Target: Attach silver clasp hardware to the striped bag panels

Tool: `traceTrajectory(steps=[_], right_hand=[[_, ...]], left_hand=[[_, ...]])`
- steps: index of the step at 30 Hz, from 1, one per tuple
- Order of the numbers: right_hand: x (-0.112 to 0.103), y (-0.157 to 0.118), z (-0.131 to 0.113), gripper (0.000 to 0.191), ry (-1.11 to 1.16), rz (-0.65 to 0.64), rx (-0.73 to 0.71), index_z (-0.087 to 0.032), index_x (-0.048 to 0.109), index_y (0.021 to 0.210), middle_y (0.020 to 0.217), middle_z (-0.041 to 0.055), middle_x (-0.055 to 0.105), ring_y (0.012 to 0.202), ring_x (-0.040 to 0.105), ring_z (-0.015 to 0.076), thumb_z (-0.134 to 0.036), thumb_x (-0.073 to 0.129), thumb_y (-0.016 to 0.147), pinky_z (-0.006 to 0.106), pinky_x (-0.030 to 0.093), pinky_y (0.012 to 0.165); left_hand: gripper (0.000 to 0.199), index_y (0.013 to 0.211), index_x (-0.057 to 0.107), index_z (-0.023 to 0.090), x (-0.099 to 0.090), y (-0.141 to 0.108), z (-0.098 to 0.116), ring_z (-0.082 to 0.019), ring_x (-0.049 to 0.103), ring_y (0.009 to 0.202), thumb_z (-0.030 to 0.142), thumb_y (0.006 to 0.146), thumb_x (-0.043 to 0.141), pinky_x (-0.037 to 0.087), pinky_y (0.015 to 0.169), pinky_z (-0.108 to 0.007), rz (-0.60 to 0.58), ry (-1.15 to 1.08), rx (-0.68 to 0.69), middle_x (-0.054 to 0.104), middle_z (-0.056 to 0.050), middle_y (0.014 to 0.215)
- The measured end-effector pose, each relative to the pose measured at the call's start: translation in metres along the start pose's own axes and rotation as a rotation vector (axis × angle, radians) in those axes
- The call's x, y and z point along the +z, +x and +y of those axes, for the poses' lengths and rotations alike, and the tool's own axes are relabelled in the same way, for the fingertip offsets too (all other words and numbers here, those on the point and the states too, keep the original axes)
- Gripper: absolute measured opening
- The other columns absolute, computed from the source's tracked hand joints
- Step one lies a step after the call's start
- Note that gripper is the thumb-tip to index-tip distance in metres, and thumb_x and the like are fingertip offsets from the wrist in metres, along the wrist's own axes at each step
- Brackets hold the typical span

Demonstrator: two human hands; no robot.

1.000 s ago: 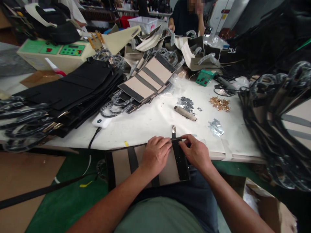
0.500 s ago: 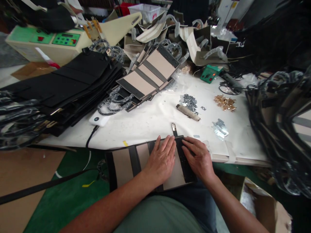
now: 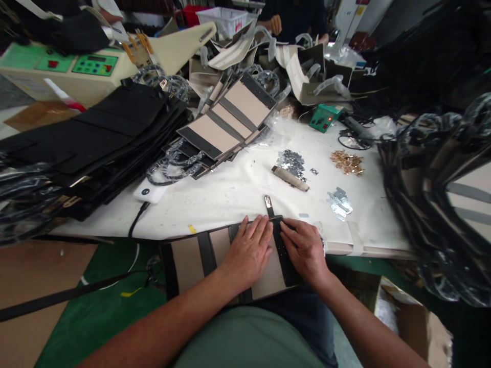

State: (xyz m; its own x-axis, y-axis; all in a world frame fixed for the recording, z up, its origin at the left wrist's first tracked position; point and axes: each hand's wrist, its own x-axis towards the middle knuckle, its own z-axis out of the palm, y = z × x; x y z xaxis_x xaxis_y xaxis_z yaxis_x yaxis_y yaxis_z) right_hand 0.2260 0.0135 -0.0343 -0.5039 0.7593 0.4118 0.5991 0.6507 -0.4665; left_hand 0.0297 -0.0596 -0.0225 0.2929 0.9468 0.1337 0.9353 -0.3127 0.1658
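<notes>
A bag panel (image 3: 220,246), beige with black bands, lies across my lap with its far edge at the table's front edge. My left hand (image 3: 248,253) rests flat on it, palm down and fingers stretched out. At the panel's right end my right hand (image 3: 305,250) is closed, with thumb and fingers pressed together over a black end strip (image 3: 283,255) that carries a row of small holes. Whatever sits between those fingertips is hidden. A short black strap with a metal clasp (image 3: 268,203) sticks out past the panel's far edge onto the table.
On the white tabletop (image 3: 230,197) are a wrapped blade-like tool (image 3: 290,179), grey metal plates (image 3: 291,162), gold fittings (image 3: 347,162) and shiny pieces (image 3: 339,203). Black panels (image 3: 111,122) pile up left, more bags (image 3: 418,189) right. Another person's hand (image 3: 275,24) shows at the back.
My right hand's fingers have curled in closer together on the black strip. My left hand stays flat on the panel. The whole view has shifted slightly, and a co-worker's hand now shows at the back.
</notes>
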Motion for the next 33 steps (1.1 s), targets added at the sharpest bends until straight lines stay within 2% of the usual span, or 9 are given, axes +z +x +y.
traceTrajectory(steps=[8,13,17,20,23,26,29,33], right_hand=[[-0.004,0.001,-0.003,0.03,-0.137,-0.078,-0.039,-0.027,0.072,0.128,0.124,0.0099,0.074,0.108,0.069,0.0257,-0.024,0.054,0.105,0.044,0.05,0.09],[-0.008,0.005,0.0,0.028,-0.062,-0.08,-0.045,-0.027,0.074,0.126,0.124,0.0092,0.074,0.108,0.07,0.026,-0.028,0.057,0.104,0.043,0.052,0.092],[-0.027,0.022,0.022,0.025,0.053,-0.089,0.036,-0.026,0.077,0.119,0.119,0.0064,0.076,0.104,0.072,0.0231,-0.032,0.061,0.102,0.038,0.056,0.093],[-0.042,0.035,0.047,0.023,-0.079,-0.098,0.137,-0.026,0.08,0.112,0.116,0.0066,0.075,0.104,0.071,0.0251,-0.034,0.063,0.099,0.039,0.056,0.09],[-0.046,0.041,0.069,0.021,-0.152,-0.169,0.143,-0.026,0.082,0.102,0.109,0.0073,0.075,0.103,0.069,0.0261,-0.033,0.063,0.096,0.04,0.055,0.09],[-0.046,0.046,0.078,0.019,-0.156,-0.216,0.139,-0.025,0.082,0.095,0.104,0.0071,0.074,0.1,0.068,0.0259,-0.031,0.064,0.094,0.039,0.053,0.086],[-0.052,0.051,0.072,0.017,-0.103,-0.273,0.159,-0.023,0.079,0.088,0.098,0.007,0.073,0.095,0.068,0.0249,-0.031,0.064,0.09,0.038,0.052,0.084],[-0.06,0.061,0.04,0.021,0.213,-0.406,0.297,-0.023,0.076,0.089,0.087,0.0027,0.074,0.08,0.068,0.0206,-0.04,0.063,0.091,0.033,0.053,0.077]], left_hand=[[0.057,0.154,0.046,0.008,-0.001,0.003,0.001,-0.035,0.038,0.152,0.037,0.106,0.049,0.026,0.127,-0.059,0.001,0.066,0.03,0.042,-0.02,0.163],[0.057,0.153,0.047,0.009,-0.002,0.002,-0.001,-0.034,0.041,0.151,0.035,0.103,0.054,0.029,0.126,-0.057,0.023,0.066,0.031,0.044,-0.019,0.162],[0.057,0.153,0.047,0.011,-0.001,0.0,-0.011,-0.029,0.041,0.152,0.039,0.103,0.054,0.029,0.127,-0.051,0.054,-0.054,0.053,0.045,-0.016,0.162],[0.058,0.154,0.046,0.011,0.001,-0.001,-0.016,-0.027,0.04,0.152,0.039,0.103,0.054,0.028,0.128,-0.05,0.06,-0.138,0.048,0.046,-0.016,0.162],[0.058,0.153,0.046,0.012,0.001,0.0,-0.017,-0.027,0.041,0.152,0.038,0.102,0.056,0.028,0.129,-0.05,0.058,-0.19,0.041,0.047,-0.016,0.161],[0.059,0.153,0.047,0.013,-0.001,0.0,-0.017,-0.027,0.041,0.151,0.039,0.1,0.058,0.029,0.128,-0.051,0.059,-0.214,0.041,0.049,-0.016,0.16],[0.06,0.153,0.047,0.012,-0.002,0.0,-0.016,-0.028,0.04,0.152,0.039,0.101,0.057,0.028,0.128,-0.05,0.051,-0.221,0.035,0.048,-0.015,0.16],[0.06,0.154,0.047,0.013,0.0,-0.001,-0.016,-0.028,0.04,0.152,0.04,0.1,0.057,0.027,0.129,-0.049,0.059,-0.228,0.028,0.047,-0.015,0.161]])
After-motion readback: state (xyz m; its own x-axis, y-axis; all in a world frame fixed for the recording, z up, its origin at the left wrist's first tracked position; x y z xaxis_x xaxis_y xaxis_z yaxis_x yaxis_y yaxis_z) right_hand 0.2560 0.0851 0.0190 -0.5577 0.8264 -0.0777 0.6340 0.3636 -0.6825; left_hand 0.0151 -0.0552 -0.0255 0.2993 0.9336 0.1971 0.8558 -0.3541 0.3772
